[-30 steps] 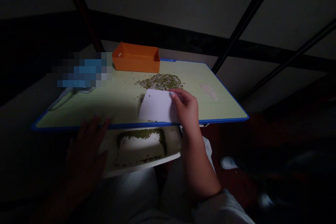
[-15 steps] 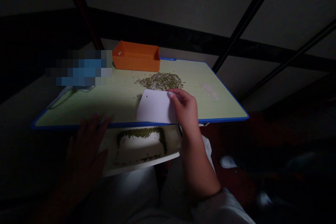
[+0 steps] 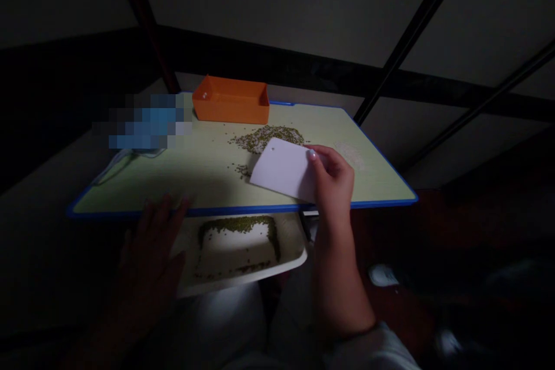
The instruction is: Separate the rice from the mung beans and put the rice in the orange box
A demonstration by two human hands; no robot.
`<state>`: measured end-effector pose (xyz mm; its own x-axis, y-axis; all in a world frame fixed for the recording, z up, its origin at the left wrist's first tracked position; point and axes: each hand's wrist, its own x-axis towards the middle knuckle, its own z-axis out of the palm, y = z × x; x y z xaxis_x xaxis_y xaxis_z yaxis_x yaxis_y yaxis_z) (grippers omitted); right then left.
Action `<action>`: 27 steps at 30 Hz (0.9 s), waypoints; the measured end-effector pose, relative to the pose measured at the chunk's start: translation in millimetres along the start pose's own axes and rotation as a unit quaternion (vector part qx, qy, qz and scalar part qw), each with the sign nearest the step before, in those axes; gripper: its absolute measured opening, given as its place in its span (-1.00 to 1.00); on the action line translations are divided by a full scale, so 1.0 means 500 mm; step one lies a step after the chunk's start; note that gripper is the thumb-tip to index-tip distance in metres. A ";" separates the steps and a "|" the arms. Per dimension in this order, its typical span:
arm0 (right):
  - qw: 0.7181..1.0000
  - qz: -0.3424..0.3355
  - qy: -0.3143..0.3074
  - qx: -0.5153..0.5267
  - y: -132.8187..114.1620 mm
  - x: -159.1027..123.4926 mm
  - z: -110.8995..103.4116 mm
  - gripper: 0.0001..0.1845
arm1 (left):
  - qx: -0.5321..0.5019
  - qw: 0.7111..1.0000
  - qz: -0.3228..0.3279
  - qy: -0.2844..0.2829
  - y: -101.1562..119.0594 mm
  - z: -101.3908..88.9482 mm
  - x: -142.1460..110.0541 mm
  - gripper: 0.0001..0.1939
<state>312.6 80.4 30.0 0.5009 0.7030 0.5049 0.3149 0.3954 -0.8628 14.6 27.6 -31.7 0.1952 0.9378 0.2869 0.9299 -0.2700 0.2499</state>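
Pinched in my right hand (image 3: 333, 176) is a flat white card-like scraper (image 3: 284, 167) with a small hole near one corner. It is tilted over the light green tabletop (image 3: 208, 176). Behind it lies a heap of small green beans mixed with whitish grains (image 3: 271, 134); a few loose beans (image 3: 241, 170) lie left of the card. Below the table's blue edge sits a white tray (image 3: 299, 251) with green beans (image 3: 234, 224) along its sides. My left hand (image 3: 154, 243), dim in shadow, has its fingers spread beside the tray's left end, fingertips near the table edge.
An orange open box (image 3: 232, 108) stands at the back of the table. At the left is a blurred-out blue object (image 3: 147, 124) with a pale cord (image 3: 110, 167). A thin patch of whitish grains (image 3: 350, 154) lies at the right. Shoes (image 3: 382, 275) show on the dark floor.
My right hand has moved the scraper right and away from the table's front edge, tilting it. The loose beans left of it show more. My left hand stays by the tray.
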 end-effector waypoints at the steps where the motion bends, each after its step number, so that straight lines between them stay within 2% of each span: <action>1: 1.000 -0.004 0.028 -0.013 0.003 0.006 -0.010 -0.85 | -0.003 1.000 -0.005 -0.007 -0.004 0.001 0.000 -0.38; 4: 0.994 -0.021 0.095 -0.050 0.014 0.018 -0.035 -0.85 | -0.021 1.000 -0.007 -0.015 -0.019 0.009 0.002 -0.39; 8: 0.989 -0.036 0.121 -0.075 0.025 0.023 -0.048 -0.83 | -0.065 0.998 0.002 0.021 -0.030 0.023 0.006 -0.35; 21: 0.994 -0.050 0.065 -0.075 0.017 0.009 -0.017 -0.82 | -0.002 0.999 -0.017 -0.028 0.004 -0.002 0.008 -0.40; 27: 0.997 -0.050 0.022 -0.052 0.002 -0.005 -0.001 -0.81 | -0.001 1.000 -0.005 -0.025 0.006 -0.002 0.010 -0.36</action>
<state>312.1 78.8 27.8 0.4970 0.6358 0.5905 0.4458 0.3967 -0.8024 17.9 31.3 -28.8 0.2017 0.9499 0.2389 0.9310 -0.2616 0.2545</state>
